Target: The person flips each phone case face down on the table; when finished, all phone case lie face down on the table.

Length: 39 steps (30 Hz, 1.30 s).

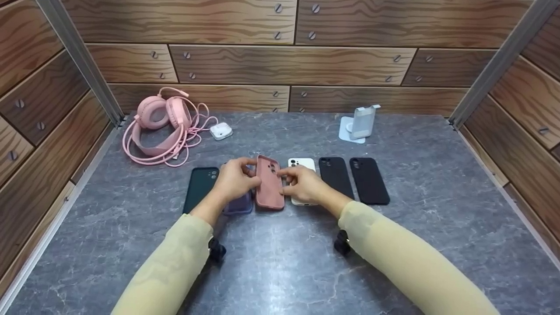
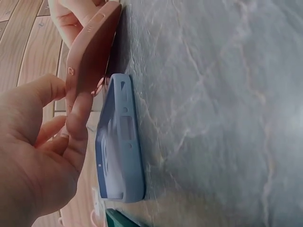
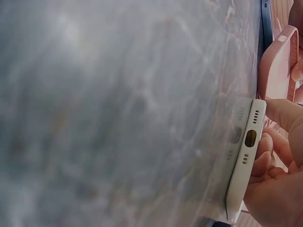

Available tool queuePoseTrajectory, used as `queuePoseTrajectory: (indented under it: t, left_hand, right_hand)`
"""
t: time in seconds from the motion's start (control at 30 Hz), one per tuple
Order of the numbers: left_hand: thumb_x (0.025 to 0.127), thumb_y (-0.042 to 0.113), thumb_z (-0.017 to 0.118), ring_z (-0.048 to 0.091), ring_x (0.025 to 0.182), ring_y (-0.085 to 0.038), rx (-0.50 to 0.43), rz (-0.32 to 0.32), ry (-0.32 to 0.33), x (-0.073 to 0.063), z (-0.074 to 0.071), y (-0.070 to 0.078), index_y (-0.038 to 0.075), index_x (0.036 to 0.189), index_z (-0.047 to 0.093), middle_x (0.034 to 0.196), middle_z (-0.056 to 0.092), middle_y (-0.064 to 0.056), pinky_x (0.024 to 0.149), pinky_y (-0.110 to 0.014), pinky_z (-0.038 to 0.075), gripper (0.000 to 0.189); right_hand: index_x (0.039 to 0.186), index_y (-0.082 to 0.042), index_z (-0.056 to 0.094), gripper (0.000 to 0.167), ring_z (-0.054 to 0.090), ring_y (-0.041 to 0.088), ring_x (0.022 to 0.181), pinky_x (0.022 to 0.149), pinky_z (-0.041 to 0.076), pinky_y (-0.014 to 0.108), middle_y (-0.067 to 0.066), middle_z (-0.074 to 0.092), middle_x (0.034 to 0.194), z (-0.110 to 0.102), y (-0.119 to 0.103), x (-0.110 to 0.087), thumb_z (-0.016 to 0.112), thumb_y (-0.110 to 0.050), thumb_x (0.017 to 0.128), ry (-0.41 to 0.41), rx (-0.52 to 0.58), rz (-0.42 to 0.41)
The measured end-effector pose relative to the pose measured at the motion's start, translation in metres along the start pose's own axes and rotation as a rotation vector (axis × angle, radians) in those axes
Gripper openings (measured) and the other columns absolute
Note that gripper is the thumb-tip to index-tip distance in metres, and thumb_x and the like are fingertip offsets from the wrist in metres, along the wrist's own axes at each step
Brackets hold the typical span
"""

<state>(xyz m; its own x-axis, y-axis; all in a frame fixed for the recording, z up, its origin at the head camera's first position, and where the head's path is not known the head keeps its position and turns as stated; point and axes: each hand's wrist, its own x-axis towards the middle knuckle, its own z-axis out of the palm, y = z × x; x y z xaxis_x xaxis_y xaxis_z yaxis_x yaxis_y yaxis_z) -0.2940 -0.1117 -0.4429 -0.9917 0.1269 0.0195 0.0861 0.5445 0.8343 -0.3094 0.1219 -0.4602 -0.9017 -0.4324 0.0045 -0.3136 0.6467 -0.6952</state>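
Observation:
A pink phone case (image 1: 269, 186) is held between both hands, its left side tilted up from the table. My left hand (image 1: 234, 179) pinches its left edge between thumb and fingers. On the opposite side, my right hand (image 1: 306, 183) has its thumb and fingertips at the case's right edge. Beneath the left hand lies a blue-purple phone case (image 2: 120, 142), its hollow side facing up. A white phone case (image 3: 248, 142) lies under the right hand, partly hidden by it. The dark green phone case (image 1: 199, 188) is just left of the left hand.
Two black phone cases (image 1: 336, 175) (image 1: 369, 181) lie to the right in the row. Pink headphones (image 1: 159, 120) with a coiled cable and white earphones in a case (image 1: 221, 131) are at the back left. A pale phone stand (image 1: 363, 124) stands at the back right.

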Motion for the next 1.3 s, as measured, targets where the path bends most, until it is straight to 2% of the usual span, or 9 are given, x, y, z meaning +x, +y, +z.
queuePoseTrajectory:
  t: [0.13,0.33,0.53,0.7,0.9,1.0,1.17,1.3]
  left_hand:
    - [0.088,0.005,0.075,0.070,0.077,-0.017,-0.104,-0.011,-0.020,0.000,0.001,0.003,0.007,0.140,0.069,0.097,0.074,-0.008,0.068,-0.031,0.059,0.052]
    - [0.088,-0.002,0.072,0.068,0.071,-0.017,-0.274,-0.010,-0.036,0.000,0.002,0.004,0.003,0.142,0.066,0.094,0.073,-0.012,0.068,-0.037,0.061,0.055]
    - [0.087,-0.003,0.072,0.067,0.072,-0.017,-0.314,-0.024,-0.020,-0.001,0.002,0.006,0.001,0.141,0.066,0.094,0.073,-0.012,0.067,-0.036,0.061,0.054]
    - [0.088,-0.003,0.072,0.067,0.074,-0.016,-0.340,-0.034,-0.015,-0.001,0.004,0.006,0.000,0.141,0.065,0.094,0.072,-0.012,0.068,-0.035,0.061,0.054]
    - [0.089,-0.005,0.070,0.066,0.072,-0.014,-0.369,-0.032,-0.009,-0.001,0.005,0.004,-0.001,0.141,0.065,0.093,0.071,-0.012,0.067,-0.033,0.060,0.053]
    - [0.090,-0.004,0.070,0.066,0.074,-0.015,-0.365,-0.031,-0.013,-0.002,0.004,0.003,-0.001,0.142,0.065,0.094,0.072,-0.012,0.068,-0.033,0.059,0.052]
    - [0.091,-0.003,0.072,0.068,0.078,-0.017,-0.378,-0.029,-0.028,-0.002,0.005,0.001,0.000,0.143,0.064,0.099,0.073,-0.014,0.071,-0.035,0.060,0.053]
    - [0.093,-0.002,0.075,0.072,0.087,-0.021,-0.414,-0.031,-0.052,-0.003,0.005,0.000,0.003,0.147,0.062,0.109,0.074,-0.017,0.074,-0.037,0.062,0.055]
  right_hand:
    - [0.135,-0.005,0.072,0.048,0.058,0.016,0.086,0.080,0.051,0.031,0.007,0.063,0.099,-0.001,-0.001,0.001,0.085,-0.013,0.089,-0.002,-0.014,0.001]
    - [0.128,-0.004,0.076,0.042,0.059,0.017,0.087,0.080,0.051,0.031,0.006,0.066,0.096,-0.002,-0.004,0.003,0.085,-0.011,0.088,0.015,-0.046,-0.024]
    - [0.123,-0.005,0.078,0.037,0.060,0.015,0.083,0.078,0.051,0.031,0.004,0.070,0.090,0.001,-0.010,0.004,0.084,-0.006,0.086,0.037,-0.108,-0.066]
    - [0.131,0.000,0.072,0.048,0.065,0.014,0.082,0.077,0.055,0.031,0.005,0.073,0.091,0.003,-0.014,0.005,0.082,0.004,0.084,0.041,-0.068,-0.086]
    - [0.143,0.002,0.063,0.057,0.073,0.018,0.089,0.083,0.059,0.032,0.007,0.077,0.096,0.004,-0.018,0.005,0.078,0.008,0.088,-0.005,0.072,-0.053]
    - [0.146,0.003,0.059,0.058,0.073,0.017,0.091,0.084,0.060,0.030,0.010,0.078,0.098,0.003,-0.019,0.006,0.078,0.007,0.091,-0.028,0.231,0.005]
    - [0.152,0.005,0.051,0.059,0.074,0.019,0.088,0.076,0.062,0.030,0.020,0.077,0.105,-0.001,-0.018,0.006,0.070,0.008,0.097,-0.068,0.512,0.102]
    - [0.157,0.004,0.045,0.060,0.076,0.020,0.085,0.072,0.062,0.030,0.024,0.077,0.108,-0.005,-0.018,0.007,0.066,0.005,0.100,-0.093,0.618,0.151]
